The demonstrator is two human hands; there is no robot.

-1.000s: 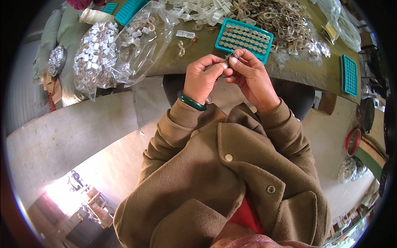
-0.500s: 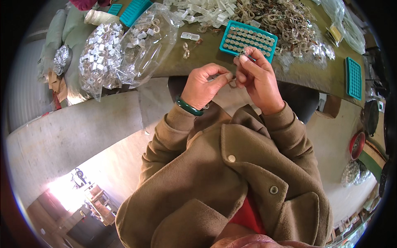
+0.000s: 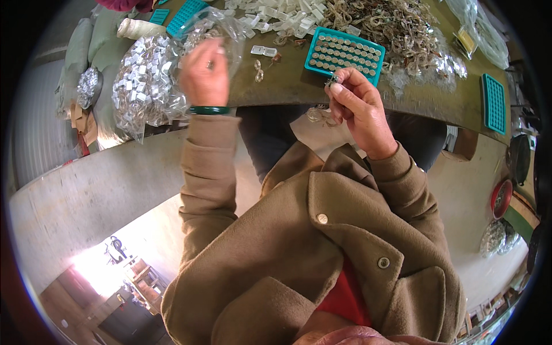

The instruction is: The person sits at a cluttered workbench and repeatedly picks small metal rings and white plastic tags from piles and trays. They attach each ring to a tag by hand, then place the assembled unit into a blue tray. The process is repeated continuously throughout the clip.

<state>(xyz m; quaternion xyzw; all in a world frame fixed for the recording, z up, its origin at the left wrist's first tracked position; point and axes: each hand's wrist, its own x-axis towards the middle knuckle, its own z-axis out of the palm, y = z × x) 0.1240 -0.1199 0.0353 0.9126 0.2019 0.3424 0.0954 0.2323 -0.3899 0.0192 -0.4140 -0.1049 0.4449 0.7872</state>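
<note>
My right hand (image 3: 357, 106) pinches a small dark metallic piece (image 3: 332, 80) between thumb and fingertips, just in front of the teal tray (image 3: 310, 57). Rows of small round silvery pieces (image 3: 345, 50) fill that tray. Pale looped strands (image 3: 319, 116) show below the hand; whether they hang from it cannot be made out. My left hand (image 3: 206, 75), smeared by motion, is over the transparent plastic bag (image 3: 234, 40) at the left. Its fingers are hard to read. Small white box (image 3: 264, 51) and pale rings (image 3: 259, 72) lie on the table between the hands.
A bag of white boxes (image 3: 144, 80) stands on the left edge. White plastic boxes (image 3: 282, 14) and tangled pale loops (image 3: 385, 29) heap at the back. Another teal tray (image 3: 493, 103) lies far right, near transparent bags (image 3: 480, 34). A red bowl (image 3: 501, 198) sits lower right.
My left hand has left my right hand and moved left and away from me, over the plastic bag. My right hand stays nearly in place, still pinching the small piece.
</note>
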